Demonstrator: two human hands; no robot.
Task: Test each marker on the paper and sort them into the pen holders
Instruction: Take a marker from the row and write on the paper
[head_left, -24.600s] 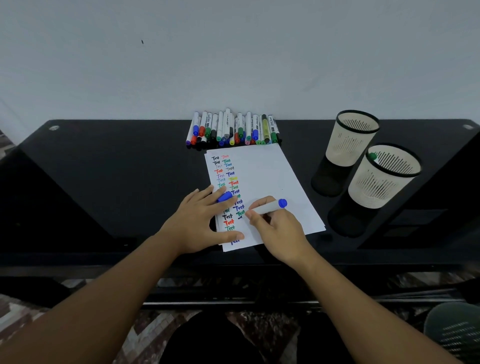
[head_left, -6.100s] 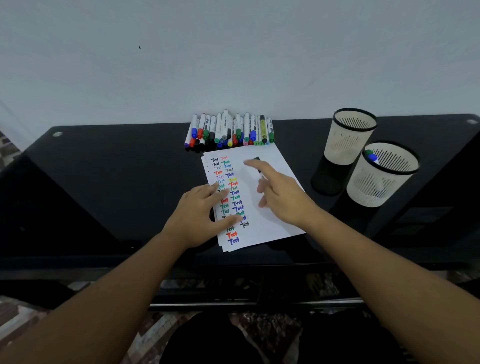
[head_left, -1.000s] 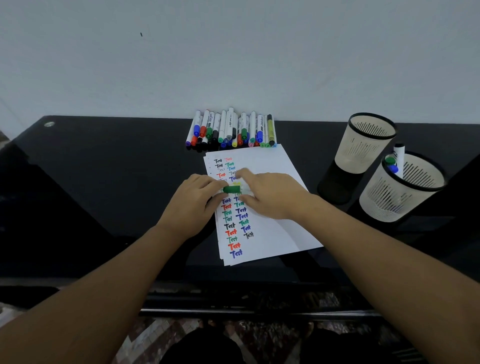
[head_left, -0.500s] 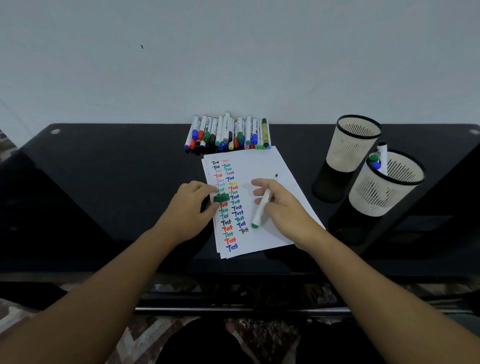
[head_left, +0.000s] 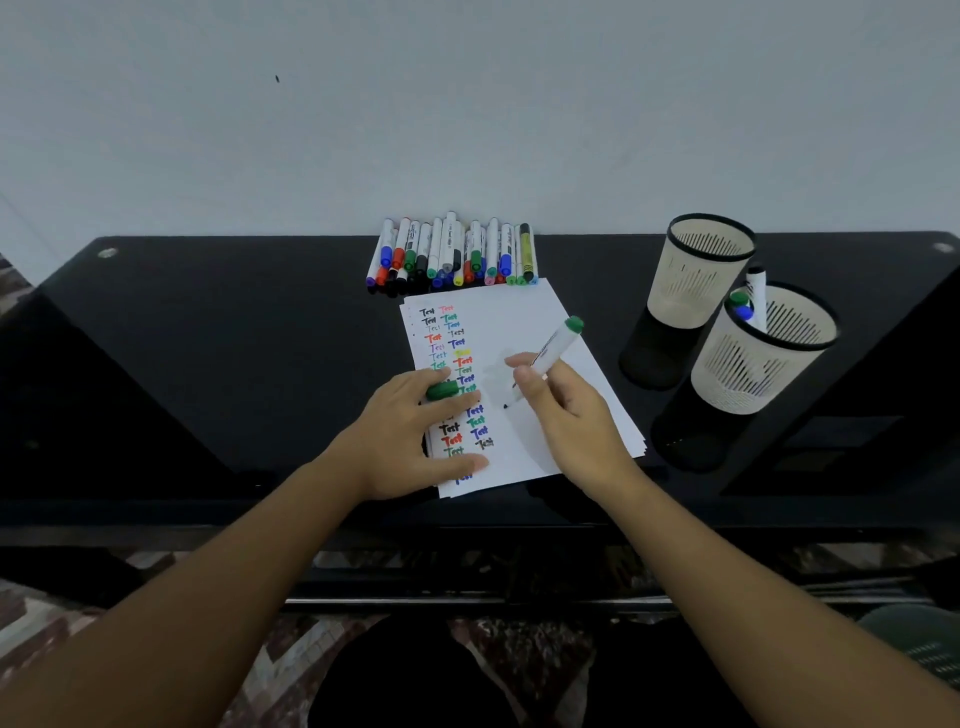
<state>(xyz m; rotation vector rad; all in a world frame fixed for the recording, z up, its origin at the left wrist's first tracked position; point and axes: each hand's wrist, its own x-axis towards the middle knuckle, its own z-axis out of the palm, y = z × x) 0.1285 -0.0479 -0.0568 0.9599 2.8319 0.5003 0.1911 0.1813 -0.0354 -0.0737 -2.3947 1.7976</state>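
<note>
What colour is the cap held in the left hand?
Green; the cap shows best in the head view, between the left hand's fingers.

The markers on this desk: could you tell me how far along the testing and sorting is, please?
Done: two columns of coloured "Test" marks fill the paper, and the nearer holder has about three markers in it; the farther holder shows none. In hand: the right hand grips an uncapped green marker, tip over the paper, while the left hand holds its cap. Left: the row of markers at the back.

right hand (head_left: 571, 415) gripping marker (head_left: 553, 349), paper (head_left: 524, 332), holders (head_left: 698, 270)
</note>
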